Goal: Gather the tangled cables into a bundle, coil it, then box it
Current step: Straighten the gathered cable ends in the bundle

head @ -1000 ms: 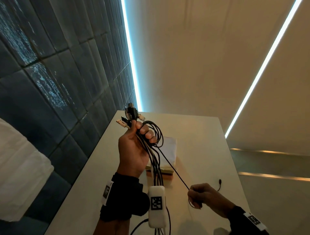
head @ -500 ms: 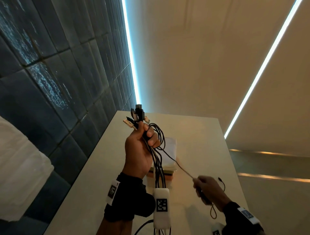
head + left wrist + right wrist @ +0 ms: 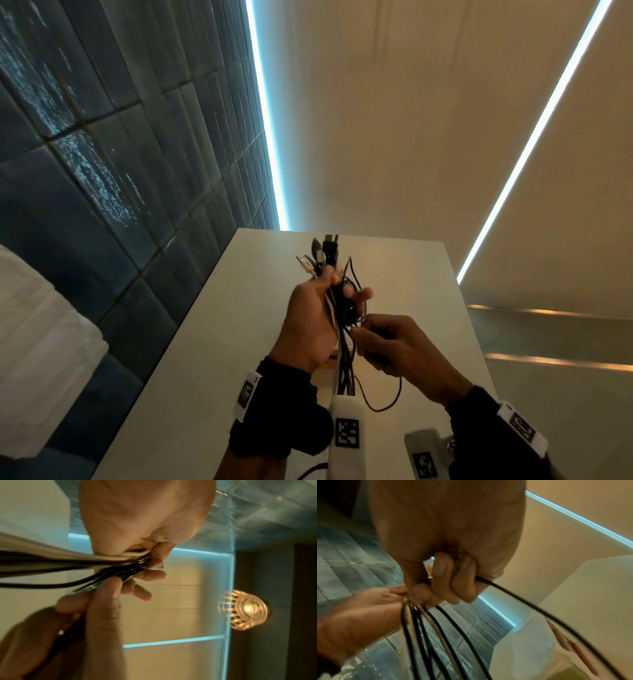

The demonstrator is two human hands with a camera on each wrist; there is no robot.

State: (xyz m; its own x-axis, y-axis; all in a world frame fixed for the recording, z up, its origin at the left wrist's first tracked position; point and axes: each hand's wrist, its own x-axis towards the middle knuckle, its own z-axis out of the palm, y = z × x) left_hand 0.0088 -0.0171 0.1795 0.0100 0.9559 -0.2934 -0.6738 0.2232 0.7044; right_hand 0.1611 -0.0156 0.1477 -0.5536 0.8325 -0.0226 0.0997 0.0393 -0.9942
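My left hand (image 3: 315, 322) grips a bundle of black and pale cables (image 3: 339, 308) held upright above the white table (image 3: 411, 274), plug ends (image 3: 322, 255) sticking out over the fist. In the left wrist view the cable bundle (image 3: 72, 566) runs from the left edge into the curled fingers (image 3: 154, 574). My right hand (image 3: 394, 346) pinches a thin black cable (image 3: 387, 401) right beside the bundle; its loop hangs below. In the right wrist view that thin cable (image 3: 539, 612) leaves the curled fingers (image 3: 453, 580), and the bundle's strands (image 3: 436, 635) hang down. The box (image 3: 530, 646) lies below, mostly hidden in the head view.
A dark tiled wall (image 3: 102, 171) runs along the table's left side, with a lit strip (image 3: 267, 137) at its far edge. White cloth (image 3: 37, 359) shows at the far left. The table's right edge (image 3: 469, 325) drops to the floor. A lamp (image 3: 245, 609) glows in the left wrist view.
My right hand has moved up and left from the table's near right to the bundle, bringing the thin cable in. The taut stretch of cable is now a slack loop.
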